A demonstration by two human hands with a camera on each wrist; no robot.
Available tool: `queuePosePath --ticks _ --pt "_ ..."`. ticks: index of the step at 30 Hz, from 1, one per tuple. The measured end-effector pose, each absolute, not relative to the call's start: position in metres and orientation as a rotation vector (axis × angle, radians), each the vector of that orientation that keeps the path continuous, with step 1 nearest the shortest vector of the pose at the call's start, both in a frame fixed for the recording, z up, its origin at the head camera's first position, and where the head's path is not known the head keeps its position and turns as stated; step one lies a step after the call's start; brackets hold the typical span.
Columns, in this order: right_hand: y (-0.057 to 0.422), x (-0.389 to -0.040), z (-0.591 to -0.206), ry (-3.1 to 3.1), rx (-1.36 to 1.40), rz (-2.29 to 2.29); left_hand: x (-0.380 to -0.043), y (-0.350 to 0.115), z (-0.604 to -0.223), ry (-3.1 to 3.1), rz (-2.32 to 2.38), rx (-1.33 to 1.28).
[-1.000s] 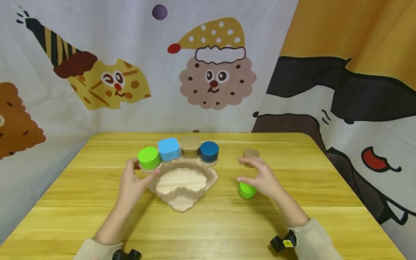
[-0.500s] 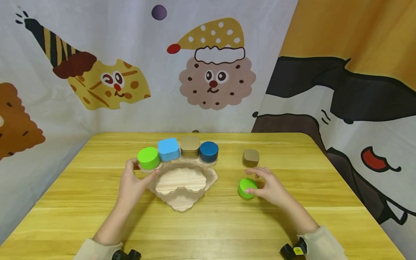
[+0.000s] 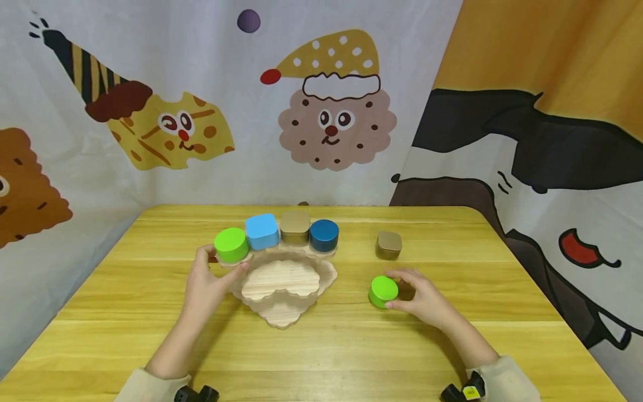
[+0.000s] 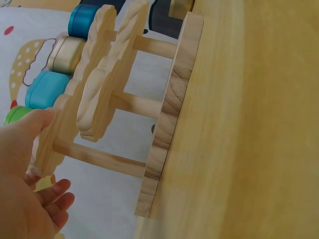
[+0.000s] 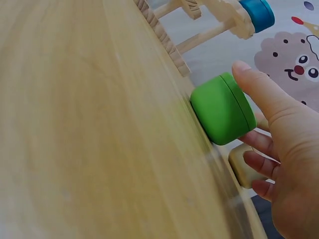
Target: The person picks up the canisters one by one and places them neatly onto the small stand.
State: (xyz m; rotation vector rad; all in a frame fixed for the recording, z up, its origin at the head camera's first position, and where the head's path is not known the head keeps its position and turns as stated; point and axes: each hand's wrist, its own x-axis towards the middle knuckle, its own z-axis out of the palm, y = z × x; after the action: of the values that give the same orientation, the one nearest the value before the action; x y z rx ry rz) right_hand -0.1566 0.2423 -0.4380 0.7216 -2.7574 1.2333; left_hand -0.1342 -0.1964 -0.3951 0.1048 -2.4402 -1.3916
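A tiered wooden stand (image 3: 281, 282) with scalloped shelves stands left of the table's middle. On its top shelf (image 4: 57, 127) sit a green round tin (image 3: 231, 244), a light blue rounded-square tin (image 3: 262, 231), a gold rounded-square tin (image 3: 295, 228) and a dark blue round tin (image 3: 324, 235). My left hand (image 3: 207, 282) holds that shelf's left end, thumb in front and fingers behind. On the table to the right, my right hand (image 3: 419, 296) has thumb and fingers curled round a second green tin (image 5: 222, 109). This tin appears to rest on the table.
Behind the right hand's tin, another gold rounded-square tin (image 3: 389, 245) stands on the wooden table (image 3: 321, 357). A printed curtain (image 3: 201, 184) hangs along the table's far edge. The stand's lower shelf (image 3: 281, 279) bears no tins.
My right hand has come back from near the gold tin and closed round the green tin on the table. The left hand keeps its hold on the stand.
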Motion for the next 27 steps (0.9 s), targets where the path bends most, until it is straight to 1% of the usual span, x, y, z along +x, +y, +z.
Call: queuePosePath --ticks 3,10,18,27 --pt "0.241 -0.155 -0.439 -2.766 0.698 1.234 -0.135 -0.196 -0.396 -2.437 -1.388 0.095" --pt "0.225 -0.139 -0.408 -2.765 0.681 1.206 -0.135 -0.196 -0.396 -2.432 -1.396 0.096" --pt "0.236 -0.153 -0.442 -2.737 0.631 1.234 -0.135 -0.196 -0.396 -2.433 -1.401 0.101" --pt "0.233 -0.150 -0.441 -2.671 0.586 1.244 -0.135 -0.197 -0.397 -2.434 -1.380 0.090"
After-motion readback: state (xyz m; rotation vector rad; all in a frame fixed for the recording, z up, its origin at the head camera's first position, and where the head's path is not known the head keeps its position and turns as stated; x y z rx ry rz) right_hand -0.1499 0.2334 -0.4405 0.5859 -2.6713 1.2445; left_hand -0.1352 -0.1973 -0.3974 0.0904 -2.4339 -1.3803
